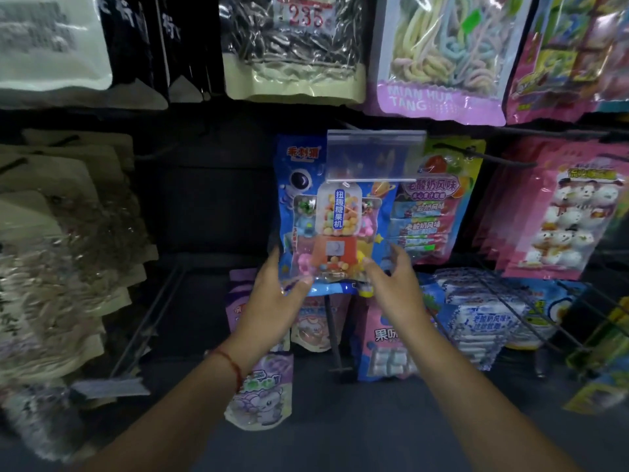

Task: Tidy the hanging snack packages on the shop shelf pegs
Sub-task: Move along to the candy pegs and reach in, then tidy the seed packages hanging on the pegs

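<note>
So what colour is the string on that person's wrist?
Red: the string bracelet on the left wrist, clear in the head view.

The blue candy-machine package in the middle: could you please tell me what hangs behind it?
Behind the blue candy-machine package, a yoghurt-flavour sweets pack shows at its right edge. Anything directly behind is covered.
</note>
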`<state>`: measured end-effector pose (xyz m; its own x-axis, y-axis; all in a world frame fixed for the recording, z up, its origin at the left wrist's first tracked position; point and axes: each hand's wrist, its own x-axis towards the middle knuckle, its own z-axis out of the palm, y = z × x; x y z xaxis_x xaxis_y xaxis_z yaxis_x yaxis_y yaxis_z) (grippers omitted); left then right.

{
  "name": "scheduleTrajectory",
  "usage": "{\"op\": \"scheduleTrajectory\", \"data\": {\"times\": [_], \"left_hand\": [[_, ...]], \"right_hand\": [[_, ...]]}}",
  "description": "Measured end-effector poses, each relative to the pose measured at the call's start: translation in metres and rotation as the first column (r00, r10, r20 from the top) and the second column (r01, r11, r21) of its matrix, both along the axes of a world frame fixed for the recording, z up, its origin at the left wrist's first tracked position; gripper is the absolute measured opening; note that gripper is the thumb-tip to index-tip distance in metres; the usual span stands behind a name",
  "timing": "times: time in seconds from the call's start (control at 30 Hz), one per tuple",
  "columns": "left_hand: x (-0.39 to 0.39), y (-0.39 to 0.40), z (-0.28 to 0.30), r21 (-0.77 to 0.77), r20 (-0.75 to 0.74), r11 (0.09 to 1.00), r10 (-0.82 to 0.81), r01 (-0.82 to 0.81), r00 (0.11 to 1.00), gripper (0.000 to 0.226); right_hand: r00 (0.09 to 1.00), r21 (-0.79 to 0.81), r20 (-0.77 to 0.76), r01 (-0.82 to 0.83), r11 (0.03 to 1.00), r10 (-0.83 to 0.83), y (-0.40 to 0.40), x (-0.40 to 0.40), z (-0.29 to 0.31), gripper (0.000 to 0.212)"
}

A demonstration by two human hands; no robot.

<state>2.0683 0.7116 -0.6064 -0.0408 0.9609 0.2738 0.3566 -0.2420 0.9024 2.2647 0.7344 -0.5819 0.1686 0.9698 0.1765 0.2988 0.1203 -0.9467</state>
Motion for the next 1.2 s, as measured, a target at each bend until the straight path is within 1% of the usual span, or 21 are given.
{"op": "scheduleTrajectory", "data": {"times": [0.07, 0.1, 0.13, 0.17, 0.23, 0.27, 0.33, 0.4, 0.5, 0.57, 0.67, 0.7, 0.77, 0.83, 0.9, 1.0, 1.03, 1.1, 1.17, 1.2], "left_hand": [[-0.013, -0.010, -0.006, 0.029, -0.158, 0.999, -0.008, 0.013, 0.987, 0.069], [-0.020, -0.015, -0.009, 0.044, -0.254, 0.999, 0.000, 0.012, 0.967, 0.072], [-0.025, -0.025, -0.010, 0.049, -0.372, 0.999, 0.023, -0.005, 0.928, 0.072], [-0.031, -0.036, -0.009, 0.061, -0.491, 0.998, 0.060, -0.034, 0.869, 0.071], [-0.042, -0.063, 0.003, 0.064, -0.684, 0.996, 0.092, -0.066, 0.723, 0.069], [-0.048, -0.078, 0.014, 0.024, -0.742, 0.997, 0.067, -0.073, 0.667, 0.070], [-0.060, -0.107, 0.043, -0.107, -0.804, 0.988, -0.019, -0.112, 0.595, 0.069], [-0.070, -0.136, 0.082, -0.212, -0.834, 0.966, -0.099, -0.151, 0.542, 0.068], [-0.082, -0.178, 0.151, -0.292, -0.856, 0.939, -0.172, -0.181, 0.487, 0.071], [-0.089, -0.203, 0.199, -0.325, -0.863, 0.921, -0.195, -0.215, 0.466, 0.073], [-0.095, -0.233, 0.265, -0.345, -0.860, 0.906, -0.202, -0.244, 0.468, 0.081], [-0.096, -0.240, 0.284, -0.361, -0.857, 0.897, -0.211, -0.254, 0.471, 0.085], [-0.102, -0.254, 0.314, -0.371, -0.837, 0.885, -0.188, -0.282, 0.513, 0.091], [-0.110, -0.267, 0.340, -0.355, -0.824, 0.888, -0.149, -0.293, 0.546, 0.093], [-0.125, -0.282, 0.356, -0.338, -0.831, 0.892, -0.132, -0.302, 0.540, 0.093], [-0.158, -0.307, 0.370, -0.330, -0.838, 0.888, -0.119, -0.321, 0.532, 0.090], [-0.172, -0.315, 0.373, -0.320, -0.845, 0.890, -0.113, -0.324, 0.523, 0.085], [-0.203, -0.334, 0.378, -0.316, -0.853, 0.893, -0.120, -0.319, 0.508, 0.077], [-0.241, -0.354, 0.384, -0.319, -0.860, 0.894, -0.133, -0.316, 0.493, 0.076], [-0.260, -0.363, 0.388, -0.318, -0.866, 0.897, -0.143, -0.306, 0.480, 0.078]], "right_hand": [[0.978, 0.094, 0.199, 0.043, 0.995, -0.061, -0.012, 0.004, -0.009, 0.066], [0.946, 0.147, 0.310, 0.052, 0.988, -0.096, -0.019, 0.004, -0.013, 0.071], [0.908, 0.173, 0.403, 0.047, 0.984, -0.115, -0.027, 0.002, -0.019, 0.073], [0.873, 0.162, 0.477, 0.032, 0.986, -0.106, -0.036, -0.001, -0.023, 0.074], [0.820, 0.075, 0.572, -0.035, 0.997, -0.014, -0.062, -0.008, -0.023, 0.072], [0.786, 0.030, 0.617, -0.079, 0.996, 0.044, -0.075, -0.013, -0.017, 0.069], [0.699, -0.101, 0.689, -0.169, 0.981, 0.191, -0.097, -0.021, 0.010, 0.066], [0.633, -0.213, 0.705, -0.242, 0.947, 0.320, -0.111, -0.023, 0.052, 0.065], [0.564, -0.343, 0.701, -0.269, 0.900, 0.436, -0.134, -0.023, 0.130, 0.067], [0.499, -0.389, 0.716, -0.296, 0.872, 0.488, -0.152, -0.025, 0.175, 0.071], [0.393, -0.456, 0.714, -0.366, 0.811, 0.579, -0.183, -0.038, 0.238, 0.074], [0.374, -0.475, 0.707, -0.378, 0.795, 0.600, -0.192, -0.043, 0.255, 0.073], [0.343, -0.498, 0.703, -0.389, 0.775, 0.623, -0.210, -0.056, 0.287, 0.073], [0.340, -0.489, 0.702, -0.407, 0.771, 0.625, -0.226, -0.072, 0.310, 0.079], [0.354, -0.479, 0.692, -0.426, 0.767, 0.629, -0.241, -0.093, 0.324, 0.089], [0.381, -0.496, 0.663, -0.422, 0.759, 0.645, -0.263, -0.126, 0.336, 0.074], [0.385, -0.502, 0.655, -0.421, 0.755, 0.650, -0.269, -0.138, 0.339, 0.072], [0.382, -0.522, 0.648, -0.408, 0.749, 0.659, -0.283, -0.166, 0.342, 0.077], [0.403, -0.525, 0.640, -0.394, 0.755, 0.655, -0.297, -0.200, 0.344, 0.088], [0.421, -0.529, 0.630, -0.384, 0.757, 0.653, -0.304, -0.218, 0.345, 0.088]]}}
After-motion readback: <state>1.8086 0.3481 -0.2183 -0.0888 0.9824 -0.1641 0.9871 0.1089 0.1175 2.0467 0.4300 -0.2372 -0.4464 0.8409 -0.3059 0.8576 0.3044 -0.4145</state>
